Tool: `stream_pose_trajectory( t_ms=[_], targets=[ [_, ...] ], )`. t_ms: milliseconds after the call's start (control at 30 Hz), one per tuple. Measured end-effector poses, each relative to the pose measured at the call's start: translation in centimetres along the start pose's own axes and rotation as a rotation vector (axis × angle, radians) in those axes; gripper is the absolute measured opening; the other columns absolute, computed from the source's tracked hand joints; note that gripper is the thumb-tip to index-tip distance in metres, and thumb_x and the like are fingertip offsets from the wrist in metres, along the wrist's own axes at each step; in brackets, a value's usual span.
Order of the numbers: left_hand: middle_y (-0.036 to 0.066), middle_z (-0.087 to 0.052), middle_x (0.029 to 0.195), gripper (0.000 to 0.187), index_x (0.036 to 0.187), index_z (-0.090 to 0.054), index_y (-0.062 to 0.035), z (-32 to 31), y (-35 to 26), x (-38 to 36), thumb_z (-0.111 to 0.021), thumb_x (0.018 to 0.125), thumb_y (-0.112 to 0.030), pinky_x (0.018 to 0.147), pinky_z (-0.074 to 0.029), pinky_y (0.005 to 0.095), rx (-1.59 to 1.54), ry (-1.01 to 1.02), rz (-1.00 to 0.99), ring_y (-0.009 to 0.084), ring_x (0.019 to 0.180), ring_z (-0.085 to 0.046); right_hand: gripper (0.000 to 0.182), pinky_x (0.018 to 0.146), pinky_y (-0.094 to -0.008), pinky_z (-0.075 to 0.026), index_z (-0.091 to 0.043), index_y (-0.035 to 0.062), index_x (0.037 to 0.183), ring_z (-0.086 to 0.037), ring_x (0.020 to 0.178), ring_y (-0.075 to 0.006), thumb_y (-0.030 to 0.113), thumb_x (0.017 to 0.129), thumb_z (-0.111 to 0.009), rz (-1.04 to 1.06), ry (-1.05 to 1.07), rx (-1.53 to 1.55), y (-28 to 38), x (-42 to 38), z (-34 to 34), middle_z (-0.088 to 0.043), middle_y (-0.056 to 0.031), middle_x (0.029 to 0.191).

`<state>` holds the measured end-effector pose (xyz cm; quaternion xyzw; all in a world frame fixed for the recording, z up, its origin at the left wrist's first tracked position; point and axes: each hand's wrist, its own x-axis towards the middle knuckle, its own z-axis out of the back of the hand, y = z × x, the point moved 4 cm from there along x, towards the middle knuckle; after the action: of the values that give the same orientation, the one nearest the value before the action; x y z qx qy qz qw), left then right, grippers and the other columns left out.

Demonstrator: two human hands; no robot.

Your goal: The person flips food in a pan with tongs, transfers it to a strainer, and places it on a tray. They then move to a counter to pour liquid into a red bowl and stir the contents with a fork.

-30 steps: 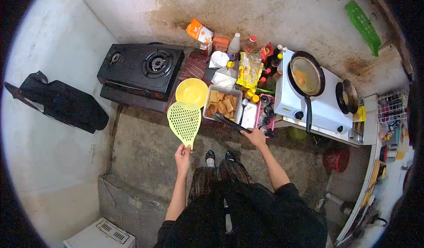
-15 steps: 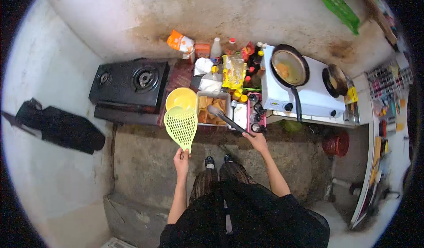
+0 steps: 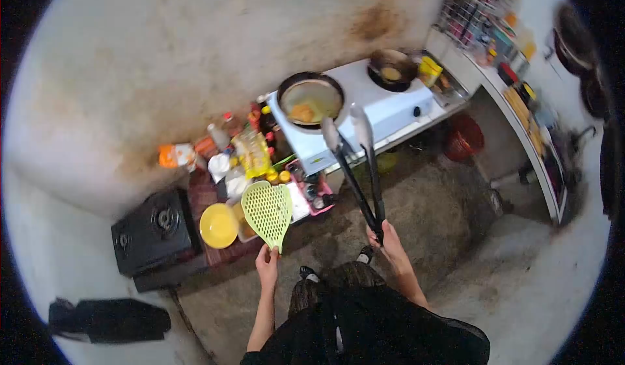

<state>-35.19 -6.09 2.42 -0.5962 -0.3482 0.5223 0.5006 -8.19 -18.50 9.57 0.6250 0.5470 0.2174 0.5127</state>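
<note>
My left hand grips the narrow end of a yellow-green perforated strainer scoop, held over the food container and the bottles. In my right hand is a pair of black-handled tongs, their two grey tips spread apart in front of the white stove. On that stove's left burner sits a frying pan with clear liquid and an orange-brown piece of food in it. The pan's handle is mostly hidden behind the tongs. A yellow bowl stands left of the scoop, which covers much of the food container.
A second dark pan sits on the right burner. To the left is a black two-burner stove. A yellow packet and several bottles crowd between the stoves. A red basket stands below the counter at right.
My view has turned to the right. The tongs have moved from above the food container to in front of the white stove, and their tips have spread. The scoop stays in my left hand.
</note>
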Motion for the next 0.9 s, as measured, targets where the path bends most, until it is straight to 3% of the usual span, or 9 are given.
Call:
stream_pose_trajectory(
  t_ms=[33,67,100,200,333,467,600,767,900],
  targets=[
    [-0.001,-0.053,0.073,0.024,0.097,-0.054,0.0022,-1.7,-0.3,0.1,-0.051,0.084,-0.018,0.058,-0.04,0.0208,0.048,0.053,-0.012,0.0053,0.062,-0.047,0.069,0.043,-0.0183,-0.026,-0.031,-0.0013,0.123,-0.033,0.046,-0.0053,0.054,0.082,-0.032,0.08,0.008,0.021,1.0,-0.7,1.5,-0.036,0.0025,0.061],
    [-0.001,-0.053,0.073,0.024,0.097,-0.054,0.0022,-3.6,-1.1,0.3,-0.051,0.084,-0.018,0.058,-0.04,0.0208,0.06,0.089,-0.025,0.0053,0.062,-0.047,0.056,0.045,-0.0196,-0.029,-0.044,0.0013,0.106,-0.038,0.051,-0.006,0.051,0.082,-0.038,0.132,-0.048,0.121,1.7,-1.3,3.5,-0.041,0.0017,0.063],
    [0.0,-0.055,0.075,0.024,0.097,-0.054,0.0019,-5.9,-2.2,0.3,-0.051,0.084,-0.018,0.059,-0.04,0.0209,0.023,0.152,-0.057,0.0057,0.064,-0.049,0.056,0.045,-0.0196,-0.029,-0.044,0.0013,0.106,-0.038,0.051,-0.006,0.051,0.082,-0.038,0.153,-0.076,0.129,2.7,-1.9,5.2,-0.041,0.0017,0.063],
    [0.002,-0.058,0.079,0.024,0.097,-0.054,0.0015,-13.6,-4.6,-0.8,-0.05,0.084,-0.018,0.06,-0.041,0.0209,-0.009,0.283,-0.088,0.0063,0.068,-0.051,0.06,0.046,-0.0205,-0.034,-0.036,0.0023,0.117,-0.047,0.057,-0.0092,0.049,0.08,-0.046,0.242,-0.166,0.113,5.6,-4.4,11.9,-0.052,-0.0048,0.081],
    [0.003,-0.059,0.081,0.022,0.097,-0.055,0.0008,-24.6,-4.9,-2.1,-0.05,0.084,-0.016,0.06,-0.042,0.0208,-0.028,0.443,-0.05,0.0072,0.071,-0.054,0.051,0.039,-0.0203,-0.03,-0.035,0.0045,0.116,-0.042,0.049,-0.0074,0.037,0.081,-0.051,0.343,-0.317,0.064,10.2,-7.6,20.2,-0.05,-0.0023,0.091],
    [0.003,-0.059,0.08,0.022,0.096,-0.054,0.001,-35.4,-3.2,-3.0,-0.05,0.084,-0.016,0.059,-0.04,0.0192,-0.06,0.581,-0.047,0.006,0.066,-0.051,0.044,0.04,-0.0188,-0.03,-0.034,0.0049,0.119,-0.039,0.048,-0.0044,0.023,0.082,-0.051,0.339,-0.567,0.002,11.3,-11.4,29.6,-0.048,0.0011,0.08],
    [0.001,-0.058,0.076,0.02,0.092,-0.055,0.0002,-44.0,-2.7,-3.4,-0.05,0.084,-0.018,0.057,-0.038,0.0194,-0.065,0.68,-0.009,0.0047,0.062,-0.047,0.049,0.038,-0.0185,-0.029,-0.034,0.0047,0.12,-0.035,0.043,-0.003,0.034,0.083,-0.049,0.29,-0.822,-0.107,11.7,-14.5,36.2,-0.045,0.0018,0.071],
    [0.001,-0.059,0.076,0.02,0.092,-0.055,-0.0004,-52.1,-3.5,-1.8,-0.05,0.084,-0.017,0.057,-0.037,0.0197,-0.017,0.735,0.012,0.0044,0.061,-0.046,0.038,0.036,-0.0188,-0.027,-0.042,0.0028,0.116,-0.033,0.04,-0.0029,0.024,0.085,-0.048,0.321,-0.945,-0.204,10.9,-15.5,42.5,-0.045,0.001,0.066],
    [0.003,-0.059,0.079,0.027,0.098,-0.054,-0.0008,-57.2,-2.8,1.6,-0.05,0.084,-0.023,0.06,-0.039,0.0211,0.067,0.78,-0.007,0.0067,0.068,-0.05,0.038,0.035,-0.0179,-0.026,-0.042,0.0015,0.115,-0.032,0.039,-0.0024,0.024,0.085,-0.047,0.141,-0.905,-0.018,12.3,-12.3,46.4,-0.046,0.0007,0.064]
  ],
)
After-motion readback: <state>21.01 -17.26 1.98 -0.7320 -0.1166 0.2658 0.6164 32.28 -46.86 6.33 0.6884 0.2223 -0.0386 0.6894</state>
